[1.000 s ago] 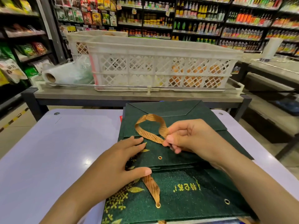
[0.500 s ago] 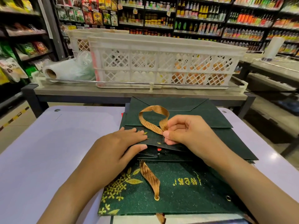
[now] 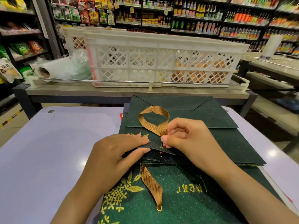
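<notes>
Where the view begins, at the near edge of the pale table [image 3: 48, 151], a flat printed bag [image 3: 186, 199], dark green with gold flowers and lettering, lies closest to the person, and a lower ribbon [image 3: 151, 183] runs across it to a metal eyelet [image 3: 159, 208]. Just beyond, the left hand [image 3: 113, 157] grasps the raised near edge of the green paper bag [image 3: 218, 143] that lies on top of the stack, fingers flat above the edge and thumb beneath it. Touching that same edge from the other side, the right hand [image 3: 189, 139] pinches the end of the gold ribbon [image 3: 153, 120] between thumb and curled fingers, right at a small hole in the bag's edge. The ribbon's loop rests on the bag's folded green surface farther out. Behind the table, a counter [image 3: 113, 91] carries a white lattice crate [image 3: 161, 60] with orange fruit showing through its right half, and a roll of plastic bags [image 3: 53, 70] lies to its left. Store shelves [image 3: 194, 13] full of bottles and packets fill the background.
</notes>
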Available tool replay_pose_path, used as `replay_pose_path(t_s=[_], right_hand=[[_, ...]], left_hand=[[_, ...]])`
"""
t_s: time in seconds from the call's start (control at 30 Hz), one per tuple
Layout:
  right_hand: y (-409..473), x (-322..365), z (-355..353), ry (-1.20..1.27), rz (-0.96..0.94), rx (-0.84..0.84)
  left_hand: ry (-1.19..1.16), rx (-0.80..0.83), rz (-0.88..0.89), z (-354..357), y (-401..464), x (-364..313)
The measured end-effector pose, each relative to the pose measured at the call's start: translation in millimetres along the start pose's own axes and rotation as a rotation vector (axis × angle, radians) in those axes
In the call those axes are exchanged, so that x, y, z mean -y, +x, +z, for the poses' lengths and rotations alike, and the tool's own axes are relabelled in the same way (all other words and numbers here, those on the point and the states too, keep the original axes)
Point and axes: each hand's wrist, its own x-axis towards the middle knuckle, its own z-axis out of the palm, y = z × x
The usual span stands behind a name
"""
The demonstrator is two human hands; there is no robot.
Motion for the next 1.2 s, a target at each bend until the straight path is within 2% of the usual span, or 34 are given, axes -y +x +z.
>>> replay_pose_path(t_s=[0.13, 0.5, 0.77, 0.9, 1.0, 1.2], right_hand=[[-2, -1, -1, -0.102, -0.063, 0.002], [-5, -2, -6, -0.181, -0.113, 0.024], [-5, -5, -7, -0.248, -0.112, 0.017], [-3, -7, -8, -0.262, -0.111, 0.008], [-3, -9, -8, -0.277, -0.111, -0.034], [-5, -4, -11, -0.235, -0.147, -0.193]], left_hand=[[-0.017, -0.018, -0.018, 1, -2, 1], [-0.015, 0.013, -0.063, -2, 2, -3], [0.151, 0.185, -0.033, -10, 13, -8], [0.038, 0.334, -0.011, -7, 25, -17], [0.034, 0.402, 0.006, -3, 29, -18], [-0.036, 0.381, -0.043, 4, 30, -17]])
